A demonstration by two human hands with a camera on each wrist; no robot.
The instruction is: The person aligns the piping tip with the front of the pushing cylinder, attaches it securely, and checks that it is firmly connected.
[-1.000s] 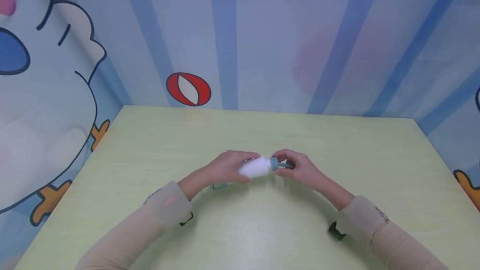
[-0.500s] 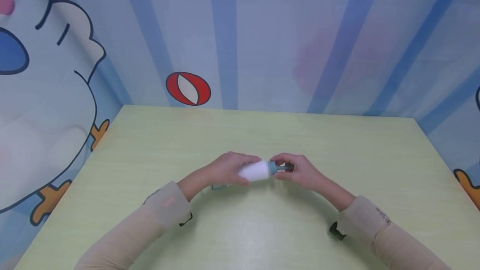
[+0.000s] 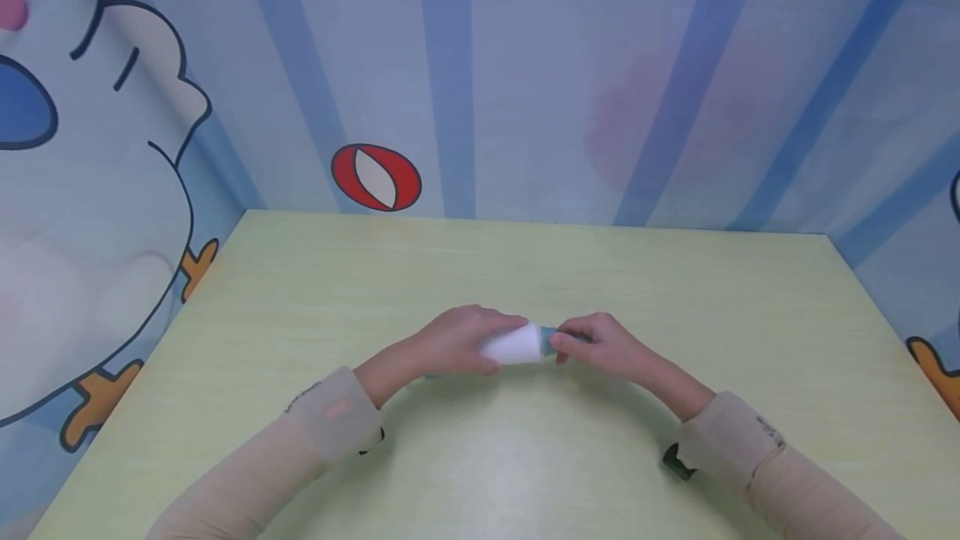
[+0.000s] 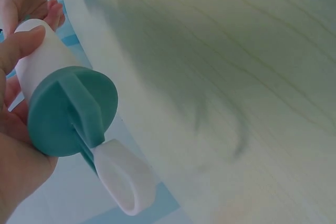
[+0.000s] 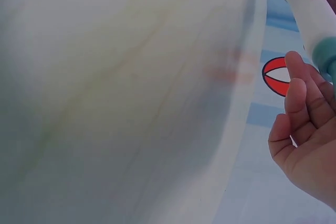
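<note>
A white bottle (image 3: 513,345) lies nearly level above the table, its body held by my left hand (image 3: 459,340) with thumb and fingers wrapped around it. At its right end sits a teal cap (image 3: 548,341) with a thin stem, pinched between the thumb and fingers of my right hand (image 3: 606,347). The stem is mostly hidden behind those fingers. In the left wrist view, the bottle's other end shows a round teal base (image 4: 50,121) with a raised bar and a white loop (image 4: 126,179) hanging from it. Several right-hand fingers curve loosely beside the cap in the right wrist view.
Both hands work over a pale green wood-grain table (image 3: 495,457). A striped blue backdrop (image 3: 525,82) with cartoon prints rises behind its far edge. A dark wrist camera (image 3: 678,462) shows under the right sleeve.
The white neck seen earlier between bottle and cap is now covered, the cap sitting against the body. My right fingers have shifted their hold on the cap, and the bottle has moved slightly nearer me.
</note>
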